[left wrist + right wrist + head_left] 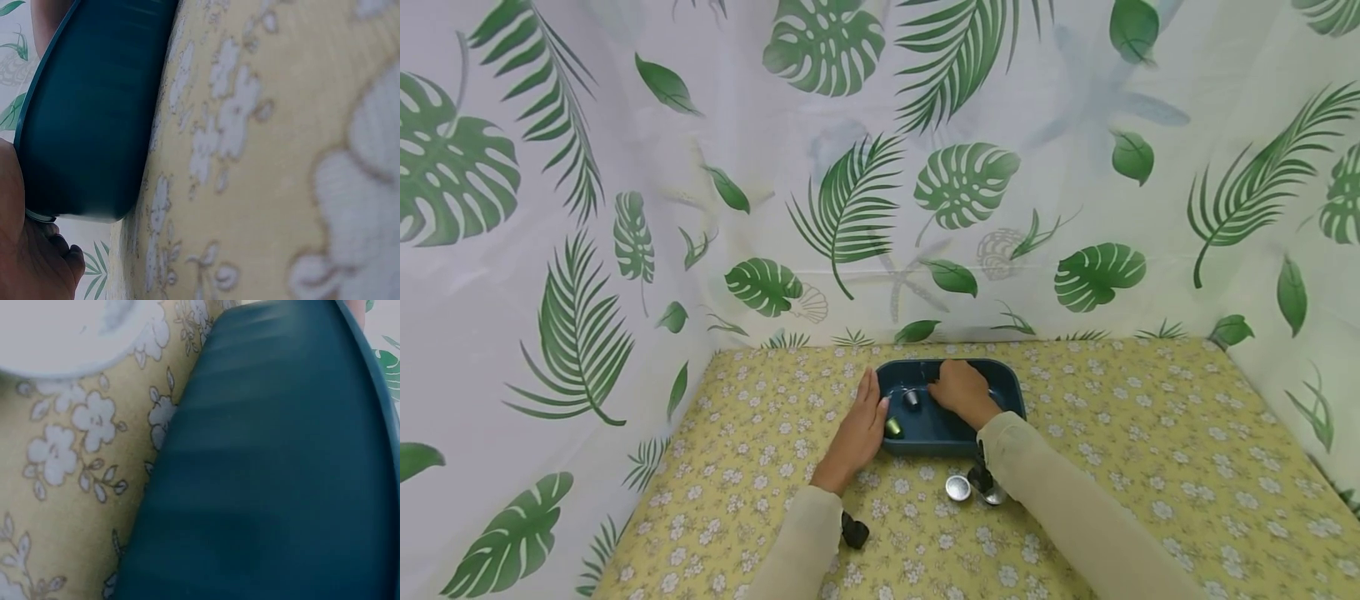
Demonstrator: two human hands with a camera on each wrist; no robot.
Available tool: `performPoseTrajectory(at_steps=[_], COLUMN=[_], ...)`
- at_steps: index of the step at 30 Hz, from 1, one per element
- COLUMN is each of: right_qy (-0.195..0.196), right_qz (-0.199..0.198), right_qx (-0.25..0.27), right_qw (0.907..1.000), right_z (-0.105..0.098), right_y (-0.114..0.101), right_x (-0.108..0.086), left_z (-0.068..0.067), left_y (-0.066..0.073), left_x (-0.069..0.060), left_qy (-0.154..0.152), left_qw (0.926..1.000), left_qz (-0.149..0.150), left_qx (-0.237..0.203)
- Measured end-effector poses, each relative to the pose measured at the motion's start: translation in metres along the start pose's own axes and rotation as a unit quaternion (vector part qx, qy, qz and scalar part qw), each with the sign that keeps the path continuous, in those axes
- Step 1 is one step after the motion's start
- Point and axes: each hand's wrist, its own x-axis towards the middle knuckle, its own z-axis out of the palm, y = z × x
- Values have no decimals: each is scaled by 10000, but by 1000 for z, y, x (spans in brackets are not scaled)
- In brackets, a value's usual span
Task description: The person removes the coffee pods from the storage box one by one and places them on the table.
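Note:
A dark blue rectangular tray [925, 447] stands near the back of the table. My left hand [861, 421] holds its left end, the thumb at the rim and the fingers along the outside; in the left wrist view those fingers [53, 256] bend beneath the rim. My right hand [961, 390] reaches inside at the back, fingers curled downward; whatever lies under its fingertips is hidden. A green coffee capsule [893, 428] lies in the tray's front left corner, and a silver capsule [912, 398] lies between the hands.
In front of the tray, a silver foil-topped capsule [957, 487] stands on the yellow flowered tablecloth [760, 467]. Beside it, another silver capsule [994, 497] is partly hidden by the right wrist's black camera [980, 477]. A leaf-printed curtain [865, 208] hangs behind the table.

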Motion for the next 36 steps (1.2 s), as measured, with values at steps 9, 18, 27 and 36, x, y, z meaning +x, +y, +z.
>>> performPoseTrajectory(at_steps=[9, 18, 27, 36], right_qy=[28, -87, -166, -104], right_qz=[-342, -386, -479, -677], right_qx=[277, 16, 209, 207], right_qw=[9990, 9992, 9985, 9974], right_z=[2, 2, 1, -4], right_y=[7, 9, 8, 9], right_x=[-2, -2, -6, -10], left_z=[0, -1, 0, -2], left_y=[-1, 0, -1, 0], left_x=[0, -1, -1, -1], left_qy=[-15, -34, -48, -42], left_qw=[10000, 10000, 10000, 10000], left_qz=[-6, -9, -25, 1], left_qx=[7, 41, 5, 0])
